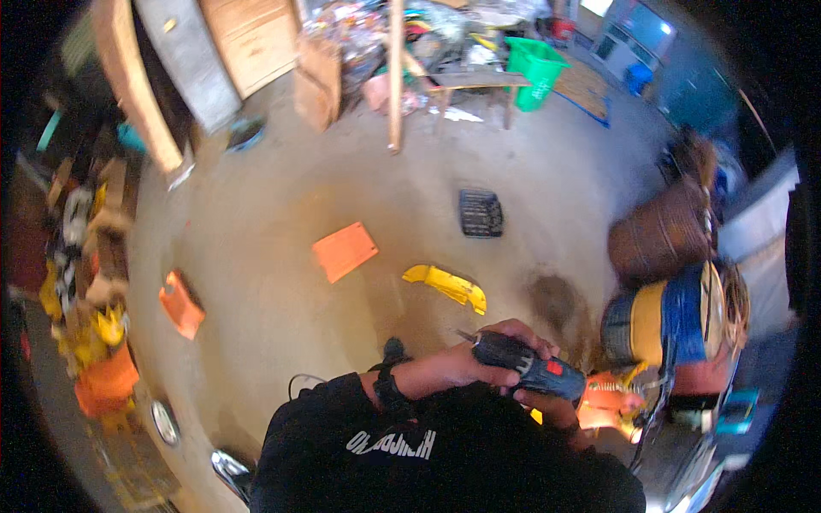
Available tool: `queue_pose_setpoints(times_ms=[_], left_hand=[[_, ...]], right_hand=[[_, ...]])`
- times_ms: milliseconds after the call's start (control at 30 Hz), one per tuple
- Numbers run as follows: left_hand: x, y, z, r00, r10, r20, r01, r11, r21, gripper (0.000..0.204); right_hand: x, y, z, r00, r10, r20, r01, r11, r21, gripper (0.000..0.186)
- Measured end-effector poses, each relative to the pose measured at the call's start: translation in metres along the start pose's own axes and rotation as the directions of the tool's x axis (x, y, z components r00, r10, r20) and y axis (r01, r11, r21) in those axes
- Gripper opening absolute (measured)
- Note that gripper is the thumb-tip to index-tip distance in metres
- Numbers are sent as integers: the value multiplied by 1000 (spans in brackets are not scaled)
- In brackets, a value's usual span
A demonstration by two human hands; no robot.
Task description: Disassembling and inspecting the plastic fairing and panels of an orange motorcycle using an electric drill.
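Close to my body, a dark power drill (541,374) with a red patch is held in both hands, its thin bit pointing to the left. My left hand (462,363), with a black band at the wrist, is closed around the drill's front part. Against the rear underside of the drill lies my right hand (548,407), closed, its fingers mostly hidden by the tool. On the floor beyond lie a curved yellow plastic piece (446,286), a flat orange panel (345,252) and a black slotted plate (481,214).
Another orange piece (180,305) lies farther left, near heaped yellow and orange parts (107,325). To the right stand a rusty drum (658,231) and a blue-and-yellow drum (663,316). A green bin (536,74), a low bench (479,79) and a wooden post (396,77) stand at the back.
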State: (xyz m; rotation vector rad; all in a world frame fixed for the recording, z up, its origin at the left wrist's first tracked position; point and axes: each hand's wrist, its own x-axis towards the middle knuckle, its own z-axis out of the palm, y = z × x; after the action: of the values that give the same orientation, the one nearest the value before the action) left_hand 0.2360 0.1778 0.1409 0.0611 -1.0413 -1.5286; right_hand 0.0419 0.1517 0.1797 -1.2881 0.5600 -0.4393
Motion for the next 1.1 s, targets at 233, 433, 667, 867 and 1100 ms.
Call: queue_pose_setpoints(times_ms=[233,433,667,867,1100], left_hand=[[-43,32,-26,708,160,-688,-526,769,-364,21],[-46,43,-72,211,-98,-973,-679,702,-217,24],[-82,34,-96,227,26,-974,-765,624,-162,34],[-107,2,-98,50,57,-997,-862,507,-14,38],[-114,-19,-59,-233,31,-972,-869,441,222,36]], right_hand=[[64,35,-10,923,352,154,-265,874,-408,47],[123,15,17,935,248,254,52,612,-789,54],[189,-8,47,774,503,385,122,478,-870,63],[212,15,31,524,333,784,424,696,-579,68],[214,49,19,353,308,883,386,812,-438,69]])
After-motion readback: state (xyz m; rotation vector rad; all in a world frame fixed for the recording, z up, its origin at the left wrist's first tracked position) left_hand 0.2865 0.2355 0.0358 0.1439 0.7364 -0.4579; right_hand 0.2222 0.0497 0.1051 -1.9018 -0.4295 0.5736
